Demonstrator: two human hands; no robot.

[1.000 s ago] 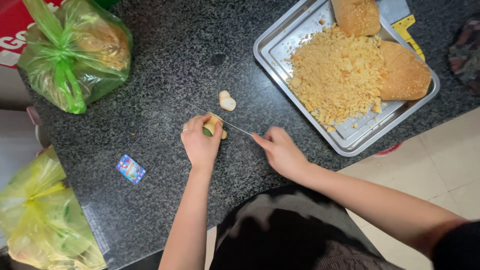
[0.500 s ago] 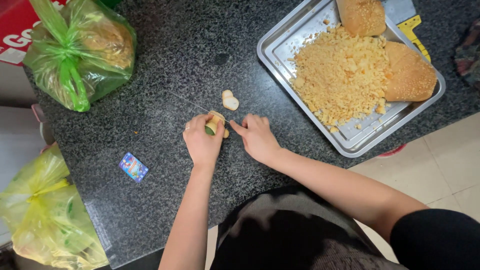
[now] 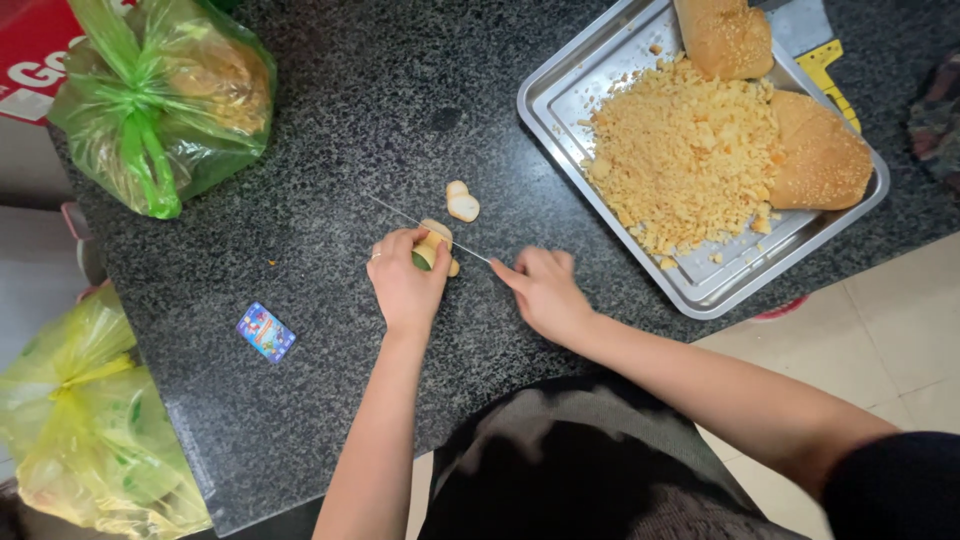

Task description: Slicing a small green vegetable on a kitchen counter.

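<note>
A small pale vegetable piece is pinned on the dark bench under the closed left hand. A thin knife is gripped by the right hand, its blade laid across the piece. Two cut slices are seen just beyond the hands. The piece is judged small, firm and maybe slippery, so it is best pinched at its sides, away from the blade.

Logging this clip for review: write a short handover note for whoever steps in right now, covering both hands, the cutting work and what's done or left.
Left hand: pins a small pale vegetable piece on the counter.
Right hand: holds a thin knife, its blade lying across the piece.
Done: two cut slices lie just beyond the blade.
Left: the held piece is not yet fully sliced.
Nearby: tray with crumbs and bread, to the right.
</note>
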